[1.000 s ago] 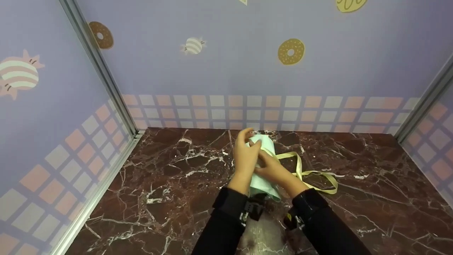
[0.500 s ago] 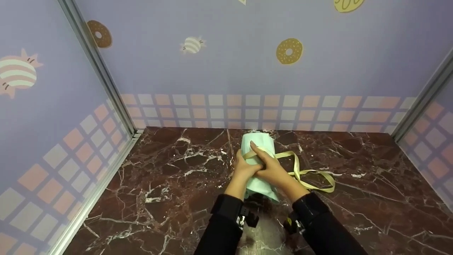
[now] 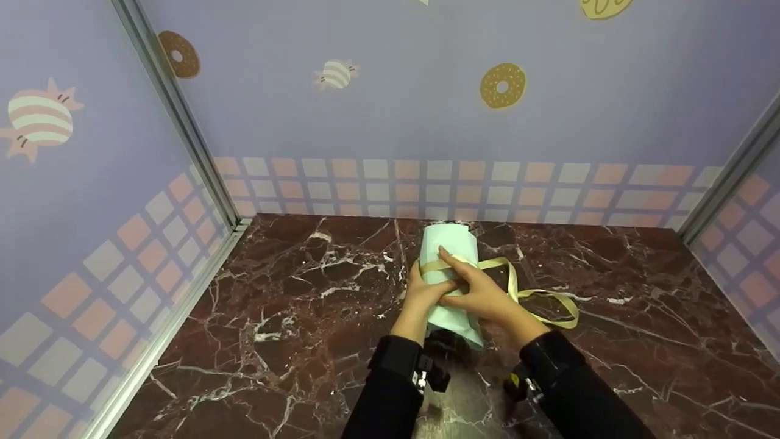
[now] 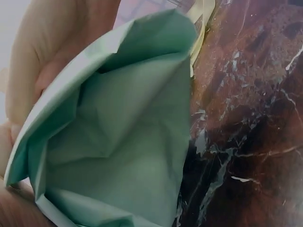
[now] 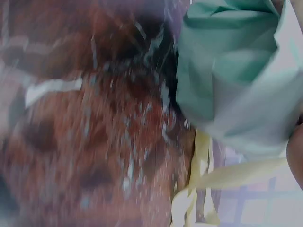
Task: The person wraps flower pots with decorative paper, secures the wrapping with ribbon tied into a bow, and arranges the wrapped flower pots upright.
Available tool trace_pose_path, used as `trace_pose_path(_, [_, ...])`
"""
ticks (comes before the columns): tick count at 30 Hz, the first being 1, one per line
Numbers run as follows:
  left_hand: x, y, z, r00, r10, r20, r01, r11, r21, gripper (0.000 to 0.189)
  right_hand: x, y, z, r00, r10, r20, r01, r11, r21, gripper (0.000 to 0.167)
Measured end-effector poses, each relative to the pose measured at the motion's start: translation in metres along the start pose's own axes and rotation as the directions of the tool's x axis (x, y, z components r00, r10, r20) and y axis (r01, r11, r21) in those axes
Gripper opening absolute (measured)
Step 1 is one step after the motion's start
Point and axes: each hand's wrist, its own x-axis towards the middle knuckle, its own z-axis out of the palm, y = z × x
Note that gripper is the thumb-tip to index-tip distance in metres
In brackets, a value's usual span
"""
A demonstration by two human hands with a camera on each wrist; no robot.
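A mint-green paper roll [image 3: 450,239] lies on the marbled tabletop, its near end loose and folded. The left wrist view looks into that hollow end of the paper [image 4: 128,118]. A yellow ribbon [image 3: 435,266] crosses the roll's upper side, and its long tail loops out to the right. My left hand [image 3: 421,296] grips the roll's left side, fingers mostly hidden behind it. My right hand [image 3: 485,297] holds the right side, its forefinger lying over the paper beside the ribbon. Both thumbs meet on top of the roll. In the right wrist view, only part of the right hand [image 5: 296,153] shows.
Dark red marbled tabletop [image 3: 323,360] spreads around the roll. A lilac back wall [image 3: 396,110] with checks and sweets stands behind, close to the roll's far end. A metal-edged side wall [image 3: 140,256] rises at left, another wall [image 3: 755,268] at right.
My left hand has come down from the roll's far end to its left side, uncovering the far end and the ribbon across it. My right forefinger now stretches over the top.
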Motion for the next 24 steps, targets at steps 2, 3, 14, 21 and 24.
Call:
trace_pose_path(2, [0.0,-0.001,0.001,1.0,0.002,-0.002,-0.002,1.0,-0.011,0.104,-0.005,0.002,-0.005,1.0,-0.008,0.021,0.008,1.0,-0.003,0.086])
trace_pose_path(3, [-0.001,-0.002,0.002,1.0,0.002,-0.006,-0.003,1.0,-0.017,0.104,-0.008,0.003,-0.007,1.0,-0.016,0.024,0.016,1.0,-0.006,0.084])
trace_pose_path(14, [-0.002,-0.007,0.003,0.998,0.053,-0.043,-0.054,0.998,-0.024,0.103,-0.023,0.005,-0.036,0.996,0.085,-0.019,-0.085,0.996,0.022,0.079])
trace_pose_path(21, [-0.004,-0.01,0.006,0.998,0.05,-0.037,-0.048,0.998,0.045,0.107,-0.03,0.011,-0.061,0.993,0.109,-0.045,-0.109,0.994,-0.002,0.082])
trace_pose_path(24, [-0.006,-0.011,0.008,0.997,0.054,-0.048,-0.052,0.998,0.045,0.107,-0.035,0.013,-0.071,0.994,0.1,-0.051,-0.104,0.992,-0.068,0.08])
